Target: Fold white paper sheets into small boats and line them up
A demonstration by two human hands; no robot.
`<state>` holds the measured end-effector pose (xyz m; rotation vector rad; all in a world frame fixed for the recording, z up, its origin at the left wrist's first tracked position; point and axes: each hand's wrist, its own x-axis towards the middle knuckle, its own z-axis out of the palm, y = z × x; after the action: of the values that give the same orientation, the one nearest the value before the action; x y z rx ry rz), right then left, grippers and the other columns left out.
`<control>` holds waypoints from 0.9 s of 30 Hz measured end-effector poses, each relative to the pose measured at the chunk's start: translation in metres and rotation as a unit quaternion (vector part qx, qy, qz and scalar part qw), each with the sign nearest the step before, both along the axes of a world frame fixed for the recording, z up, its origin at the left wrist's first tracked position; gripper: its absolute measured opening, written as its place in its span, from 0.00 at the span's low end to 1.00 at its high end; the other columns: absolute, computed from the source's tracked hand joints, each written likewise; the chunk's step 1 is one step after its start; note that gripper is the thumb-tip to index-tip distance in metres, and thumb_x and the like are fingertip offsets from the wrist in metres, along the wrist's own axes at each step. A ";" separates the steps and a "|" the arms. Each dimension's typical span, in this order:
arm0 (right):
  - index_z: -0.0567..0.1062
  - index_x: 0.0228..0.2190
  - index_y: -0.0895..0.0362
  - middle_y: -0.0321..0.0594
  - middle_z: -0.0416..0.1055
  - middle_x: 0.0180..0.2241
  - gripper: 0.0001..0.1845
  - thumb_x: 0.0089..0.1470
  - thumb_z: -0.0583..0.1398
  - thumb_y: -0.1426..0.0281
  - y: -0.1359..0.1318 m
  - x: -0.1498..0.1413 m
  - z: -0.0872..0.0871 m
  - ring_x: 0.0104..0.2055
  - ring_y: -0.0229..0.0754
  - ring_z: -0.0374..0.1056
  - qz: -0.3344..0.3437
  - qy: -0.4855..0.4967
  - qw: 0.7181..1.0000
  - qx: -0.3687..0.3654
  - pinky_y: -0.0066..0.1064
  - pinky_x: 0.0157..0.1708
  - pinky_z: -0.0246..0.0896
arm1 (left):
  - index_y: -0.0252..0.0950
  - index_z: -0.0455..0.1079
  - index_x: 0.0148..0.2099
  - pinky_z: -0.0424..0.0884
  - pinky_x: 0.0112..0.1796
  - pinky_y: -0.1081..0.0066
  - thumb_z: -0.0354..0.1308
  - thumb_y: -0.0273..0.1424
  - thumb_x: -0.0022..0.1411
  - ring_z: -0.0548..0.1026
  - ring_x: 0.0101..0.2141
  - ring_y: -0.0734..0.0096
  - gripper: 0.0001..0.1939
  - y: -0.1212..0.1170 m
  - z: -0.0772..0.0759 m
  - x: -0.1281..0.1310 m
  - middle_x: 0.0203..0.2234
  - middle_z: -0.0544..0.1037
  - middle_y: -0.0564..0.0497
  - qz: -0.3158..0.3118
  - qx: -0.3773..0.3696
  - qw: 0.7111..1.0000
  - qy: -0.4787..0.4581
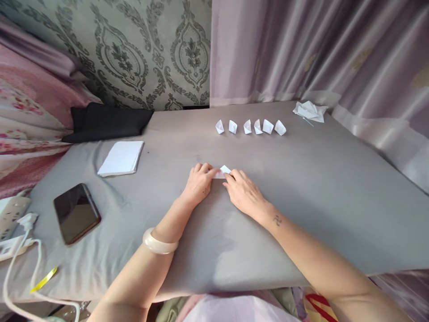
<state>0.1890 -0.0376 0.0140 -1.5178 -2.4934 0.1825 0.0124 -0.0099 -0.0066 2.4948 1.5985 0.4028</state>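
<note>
A small folded piece of white paper [224, 169] lies on the grey cloth with a pointed top and a straight lower edge. My left hand [200, 180] has its fingers closed on the paper's left end. From the other side, my right hand [244, 190] grips the paper's right part, thumb and fingertips close together. Parts of the paper are hidden beneath the fingers. Beyond the hands stands a row of several small folded paper boats [247, 127].
A stack of white paper [121, 158] lies to the left, with a phone [77, 213] nearer me. Power strips [13, 214] with white cables are at the left edge. Black cloth [110, 120] lies at the back left, crumpled paper [310, 111] at the back right.
</note>
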 end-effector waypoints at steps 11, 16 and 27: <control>0.63 0.59 0.45 0.48 0.62 0.42 0.26 0.63 0.45 0.55 -0.003 -0.011 -0.003 0.42 0.49 0.57 -0.004 -0.065 0.998 0.012 0.37 0.40 0.56 | 0.38 0.70 0.44 0.65 0.41 0.60 0.45 0.25 0.62 0.68 0.37 0.61 0.14 0.009 -0.010 -0.018 0.37 0.73 0.46 0.151 -0.009 0.984 -0.099; 0.64 0.58 0.48 0.49 0.63 0.42 0.25 0.64 0.44 0.57 0.000 -0.011 -0.001 0.43 0.50 0.56 0.002 -0.057 0.998 0.009 0.38 0.42 0.54 | 0.35 0.69 0.45 0.67 0.43 0.67 0.43 0.19 0.60 0.69 0.40 0.65 0.17 -0.003 0.002 -0.004 0.38 0.74 0.47 0.006 0.031 0.993 -0.111; 0.69 0.52 0.63 0.51 0.65 0.45 0.23 0.64 0.46 0.65 -0.003 0.000 0.010 0.47 0.50 0.61 -0.003 -0.059 0.998 -0.016 0.36 0.42 0.58 | 0.39 0.70 0.45 0.64 0.28 0.71 0.46 0.23 0.62 0.71 0.39 0.66 0.14 -0.020 0.019 0.015 0.36 0.73 0.48 0.001 0.001 0.999 0.048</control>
<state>0.1886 -0.0407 0.0235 -1.5939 -2.5876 0.1350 0.0271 -0.0300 0.0128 2.5495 1.6348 0.2893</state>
